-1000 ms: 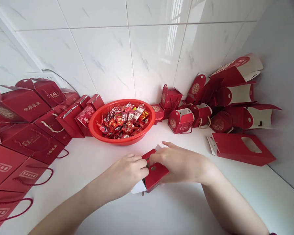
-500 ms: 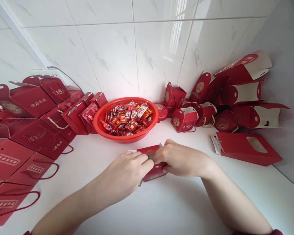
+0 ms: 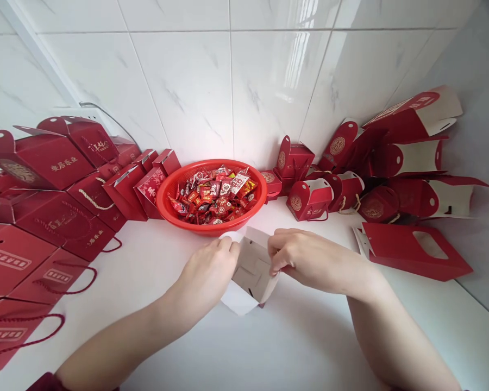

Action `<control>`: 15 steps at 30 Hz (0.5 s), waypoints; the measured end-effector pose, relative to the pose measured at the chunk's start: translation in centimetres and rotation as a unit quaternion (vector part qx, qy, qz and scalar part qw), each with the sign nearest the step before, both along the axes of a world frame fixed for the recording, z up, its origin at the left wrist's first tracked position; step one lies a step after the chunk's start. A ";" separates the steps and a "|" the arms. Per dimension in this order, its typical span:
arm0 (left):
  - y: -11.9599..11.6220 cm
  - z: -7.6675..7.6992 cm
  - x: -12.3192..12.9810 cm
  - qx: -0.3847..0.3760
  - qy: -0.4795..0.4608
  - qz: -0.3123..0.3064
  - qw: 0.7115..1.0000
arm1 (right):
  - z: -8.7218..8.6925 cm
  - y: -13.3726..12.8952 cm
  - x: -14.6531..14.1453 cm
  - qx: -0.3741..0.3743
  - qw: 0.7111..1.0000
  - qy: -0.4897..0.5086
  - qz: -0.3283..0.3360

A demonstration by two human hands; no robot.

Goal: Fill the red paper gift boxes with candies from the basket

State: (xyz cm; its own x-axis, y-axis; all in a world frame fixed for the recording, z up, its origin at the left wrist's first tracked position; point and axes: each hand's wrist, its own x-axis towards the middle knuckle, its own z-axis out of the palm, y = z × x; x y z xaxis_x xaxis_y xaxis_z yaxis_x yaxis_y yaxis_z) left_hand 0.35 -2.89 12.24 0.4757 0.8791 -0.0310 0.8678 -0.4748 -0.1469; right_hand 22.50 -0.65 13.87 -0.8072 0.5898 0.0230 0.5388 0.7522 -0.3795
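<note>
- The left hand (image 3: 212,267) grips one side of an open cardboard box (image 3: 250,263), its pale, matte interior facing up over a smooth white table (image 3: 228,358).
- The right hand (image 3: 299,258), set apart from the left, pinches the opposite wall.
- Just beyond, a curved red plastic basket (image 3: 212,228) holds shiny wrapped sweets (image 3: 215,195).
- Red cartons (image 3: 44,163) with twisted cord handles stack at left.

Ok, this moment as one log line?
left hand: holds open gift box | right hand: pinches its right edge | beyond: red plastic basket of wrapped candies
</note>
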 end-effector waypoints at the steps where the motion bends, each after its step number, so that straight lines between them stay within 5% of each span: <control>1: 0.1 -0.1 0.0 -0.010 0.002 0.034 0.999 | 0.0 0.0 0.3 0.000 1.000 0.000 -0.011; 4: 0.5 -0.4 0.0 -0.071 -0.010 0.079 0.994 | -0.2 0.3 1.0 -0.019 0.998 -0.007 -0.055; 7: 1.1 -0.8 -0.1 -0.110 -0.012 0.041 0.993 | -0.3 0.6 1.5 -0.048 0.993 -0.028 -0.101; 15: 3.1 -1.3 -0.5 -0.093 -0.023 0.091 0.991 | 0.2 1.2 2.0 -0.123 0.985 -0.025 -0.114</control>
State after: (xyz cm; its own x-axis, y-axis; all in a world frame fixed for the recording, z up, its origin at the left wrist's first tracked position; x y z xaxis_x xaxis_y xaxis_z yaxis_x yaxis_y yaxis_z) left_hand -0.10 0.18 10.96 0.3148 0.9314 -0.1830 0.9452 -0.3253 -0.0296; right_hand 24.51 0.59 14.03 -0.6500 0.7381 -0.1807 0.7057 0.4980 -0.5040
